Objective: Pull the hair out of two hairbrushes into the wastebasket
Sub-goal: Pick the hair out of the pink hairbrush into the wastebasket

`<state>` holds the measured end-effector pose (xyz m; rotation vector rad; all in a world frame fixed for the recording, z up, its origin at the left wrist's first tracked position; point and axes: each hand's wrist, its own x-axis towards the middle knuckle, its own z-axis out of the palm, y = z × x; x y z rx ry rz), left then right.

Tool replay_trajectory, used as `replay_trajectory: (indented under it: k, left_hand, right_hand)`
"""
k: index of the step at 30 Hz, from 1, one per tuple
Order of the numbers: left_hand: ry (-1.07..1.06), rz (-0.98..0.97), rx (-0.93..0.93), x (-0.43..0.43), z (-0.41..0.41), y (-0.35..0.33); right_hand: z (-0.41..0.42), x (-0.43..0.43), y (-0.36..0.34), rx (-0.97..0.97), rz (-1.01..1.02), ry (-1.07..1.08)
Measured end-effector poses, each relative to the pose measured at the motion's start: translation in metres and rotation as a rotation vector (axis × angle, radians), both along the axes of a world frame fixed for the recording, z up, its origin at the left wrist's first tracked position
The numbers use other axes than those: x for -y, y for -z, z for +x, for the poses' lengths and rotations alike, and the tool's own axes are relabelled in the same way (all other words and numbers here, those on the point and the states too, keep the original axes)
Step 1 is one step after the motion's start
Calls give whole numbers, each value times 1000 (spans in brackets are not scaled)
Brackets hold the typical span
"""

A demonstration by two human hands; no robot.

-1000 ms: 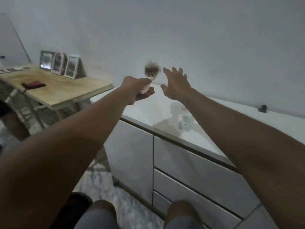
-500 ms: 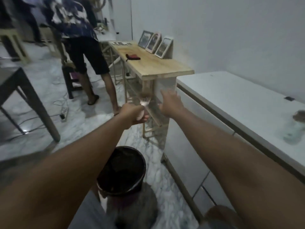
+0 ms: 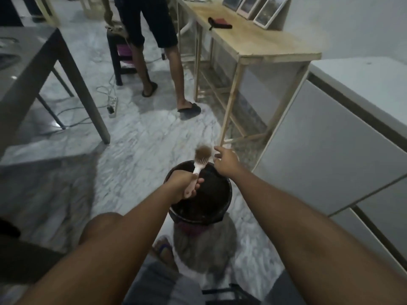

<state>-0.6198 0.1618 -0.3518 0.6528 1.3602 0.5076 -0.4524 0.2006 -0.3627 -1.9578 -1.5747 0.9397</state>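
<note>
Head view, only one: left hand [image 3: 184, 183] is wrapped round the pale handle of the hairbrush [image 3: 197, 167], fingers clamped on it, brush head tipped up and away from the person. A brown wad of hair [image 3: 203, 152] sits tangled on the bristles, none pulled off yet as far as I can tell. Right hand [image 3: 225, 161] is just beside the brush head, fingers [image 3: 218, 149] spread apart and holding nothing, tips near the hair but not clearly touching (motion blur there). The black wastebasket [image 3: 226, 194] stands on the marble floor [image 3: 141, 146] directly below both hands, mouth up, near the foot of the wooden table [image 3: 259, 49] and the white cabinet [image 3: 330, 150]. Second brush not in view. A bystander's legs [image 3: 176, 69] are well apart from the work.

Step in hand, I judge: pinch the hair and strip it. To do it well, take the wad low at the bristle roots, pull along the bristles toward their tips, brace the handle steady, and bring the brush head back over the basket mouth since it looks past the far rim.
</note>
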Motion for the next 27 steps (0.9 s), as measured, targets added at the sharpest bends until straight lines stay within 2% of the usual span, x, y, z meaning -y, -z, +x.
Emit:
replay_trajectory:
  k: [4, 8, 12, 17, 22, 27]
  left_hand:
    - [42, 27, -27, -8, -11, 21]
    - [41, 61, -64, -15, -1, 46]
    - [-20, -14, -118, -16, 6, 75]
    - [-42, -108, -70, -27, 11, 102]
    - [-150, -140, 47, -38, 5, 128]
    - [-277, -195, 50, -36, 3, 158]
  right_hand:
    - [-6, -13, 22, -73, 37, 81]
    - [-8, -30, 56, -434, -34, 271]
    - [-9, -41, 87, -743, -109, 320]
    - [-6, -39, 114, -717, -58, 255]
    - [-6, -55, 138, -761, -49, 332]
    - [-10, -60, 162, -607, 59, 389]
